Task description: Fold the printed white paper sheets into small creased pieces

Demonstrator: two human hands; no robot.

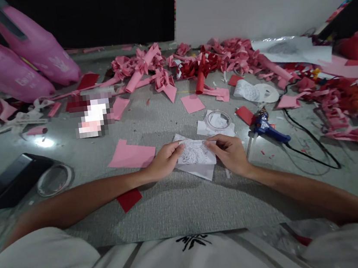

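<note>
Between my two hands is a small piece of white paper [196, 152] with a dense black line pattern. My left hand [164, 159] pinches its left edge, thumb on top. At the paper's right edge, the thumb and fingers of my right hand [231, 151] are closed on it. Under the patterned paper lies another white sheet [200, 173], partly covered. A pink paper piece [132, 154] is flat just left of my left hand. Beyond my right hand a roll of clear tape [219, 120] rests on white paper.
A blue glue gun [268, 127] with a black cable lies at right. Pink crumpled paper strips [234, 55] line the back. Two pink bottles [41, 46] lean at the left rear, near a black device [11, 180] and a tape ring [55, 179]. Red paper [130, 199] lies in front.
</note>
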